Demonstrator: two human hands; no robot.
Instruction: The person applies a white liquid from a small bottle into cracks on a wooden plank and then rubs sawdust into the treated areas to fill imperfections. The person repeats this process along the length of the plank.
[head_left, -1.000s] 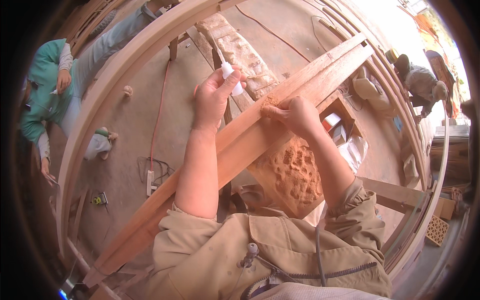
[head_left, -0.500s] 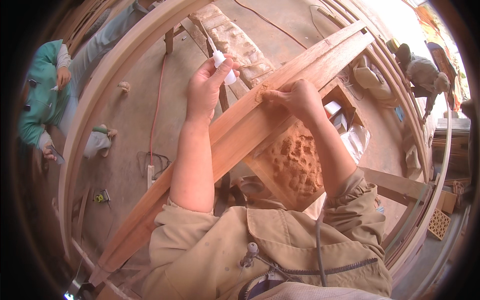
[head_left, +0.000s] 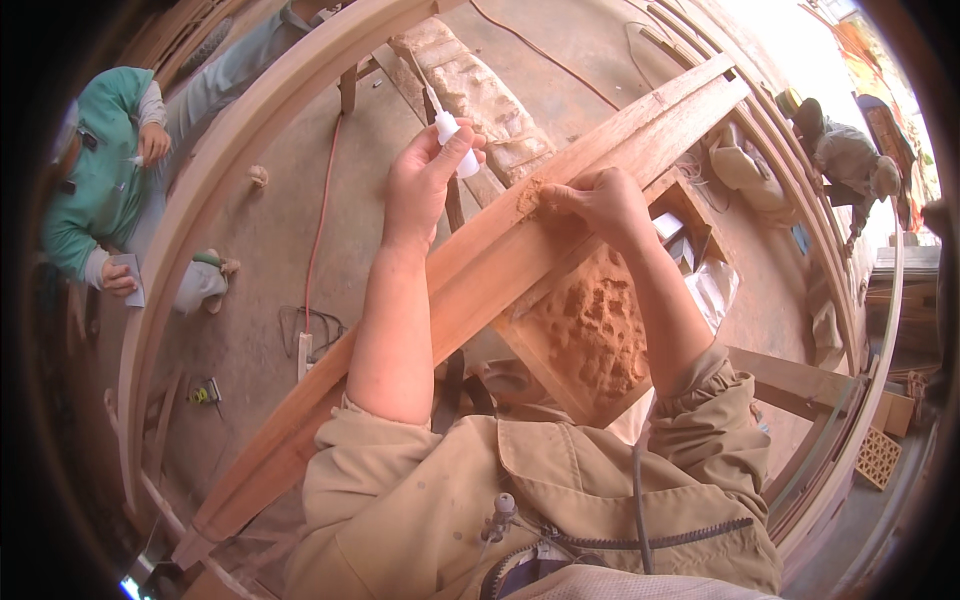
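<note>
A long, profiled wooden beam crosses diagonally in front of me, its far end at the upper right. My left hand is closed around a small white bottle with a thin nozzle pointing up, held above the beam's far edge. My right hand bends over the beam, fingertips pinched together at a small patch of reddish sawdust on its surface. Under the beam by my right forearm is a wooden box with a heap of sawdust in it.
Curved wooden rails frame the left and right sides. A co-worker in a green top holds a flat grey piece at left; another person bends down at far right. A red cord and a tape measure lie on the floor.
The view has shifted slightly. Both my hands keep their grip and stay over the same part of the beam. The green-topped co-worker's flat grey piece has turned and shows more of its face.
</note>
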